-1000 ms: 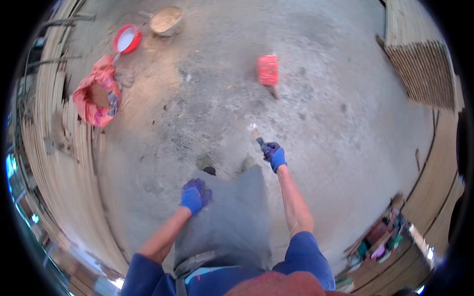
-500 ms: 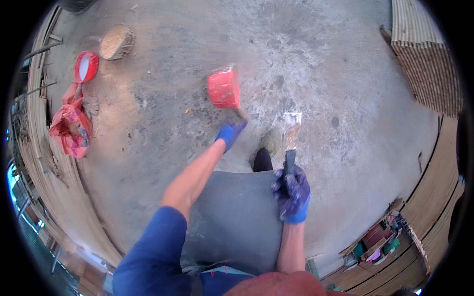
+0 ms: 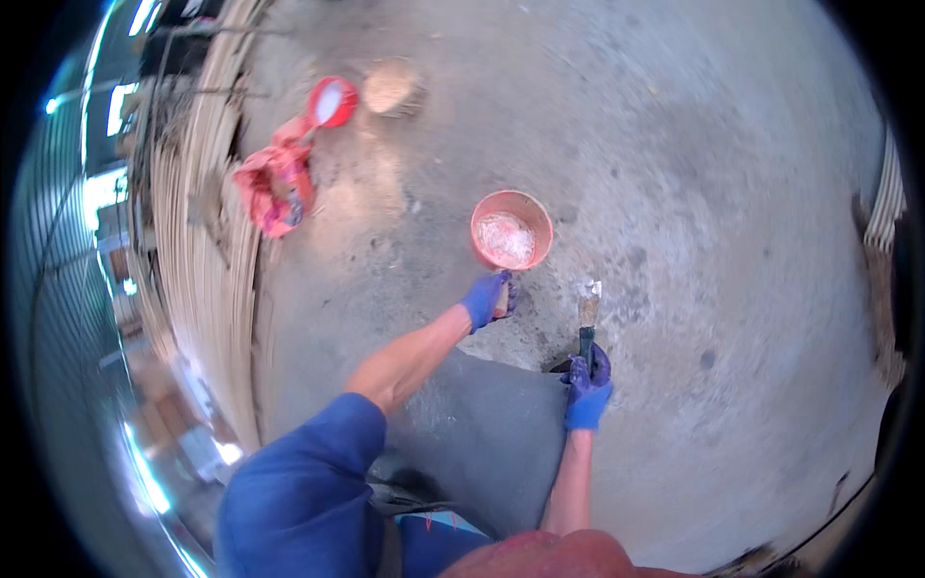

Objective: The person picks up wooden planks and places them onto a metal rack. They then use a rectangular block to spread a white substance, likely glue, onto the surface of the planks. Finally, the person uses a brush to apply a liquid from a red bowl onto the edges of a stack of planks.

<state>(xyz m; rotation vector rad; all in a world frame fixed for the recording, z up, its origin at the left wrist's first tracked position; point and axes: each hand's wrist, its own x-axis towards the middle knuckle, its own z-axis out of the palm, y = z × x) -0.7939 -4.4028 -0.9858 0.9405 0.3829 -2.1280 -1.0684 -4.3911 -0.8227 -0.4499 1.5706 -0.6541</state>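
Note:
In a blue glove, my left hand (image 3: 489,301) is closed round the short handle of a red dipper (image 3: 484,258). The dipper's mouth faces up, and a whitish powdery or pasty material (image 3: 507,239) lies in its bottom. My right hand (image 3: 588,387), also in a blue glove with dark smears, grips a putty knife (image 3: 588,316) by its dark handle. Its blade points away from me and carries whitish and brown residue. Blade and dipper are apart, with the blade to the right of the dipper.
On the grey concrete floor (image 3: 732,424) at the upper left stand a red container with white contents (image 3: 330,101) and a round basket (image 3: 393,89) of light brown material. A red plastic bag (image 3: 275,188) lies nearer. Long boards (image 3: 198,250) line the left; stacked corrugated sheets (image 3: 886,193) stand at the far right.
The dipper has turned from tilted, its outer side showing, to mouth up with its contents visible. My head view has swung left. Both hands keep their grips.

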